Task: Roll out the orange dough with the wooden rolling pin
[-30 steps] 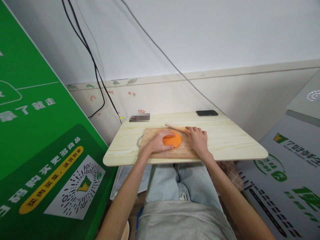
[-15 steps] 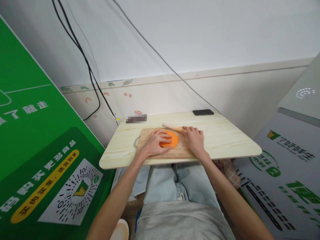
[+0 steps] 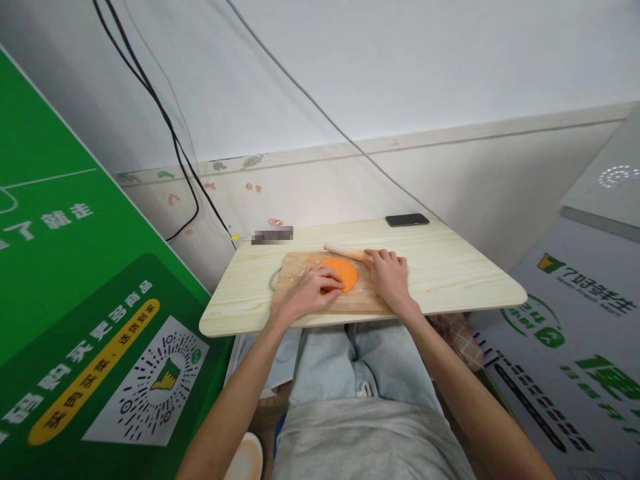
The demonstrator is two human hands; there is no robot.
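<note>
A flat, round piece of orange dough (image 3: 346, 269) lies on a wooden cutting board (image 3: 290, 270). My left hand (image 3: 314, 288) covers its left and near part, with thumb and fingers drawn together at the near edge in a pinch. The right hand (image 3: 389, 277) is wrapped round the near end of a light wooden rolling pin (image 3: 343, 251). That pin slants across the far side of the board, beyond the dough, and its right end is hidden under the palm. White specks, like flour, are scattered on the board.
The board rests on a pale wooden table (image 3: 450, 280) against the wall. A black phone (image 3: 407, 220) lies at the back right, and a blurred dark object (image 3: 273, 235) at the back left. Cables hang at left. A green panel (image 3: 60, 200) and a printed white cabinet (image 3: 560, 320) flank the table.
The left hand's fingers were spread flat over the dough; now they are drawn together with the thumb at its near edge. My right hand stays on the rolling pin.
</note>
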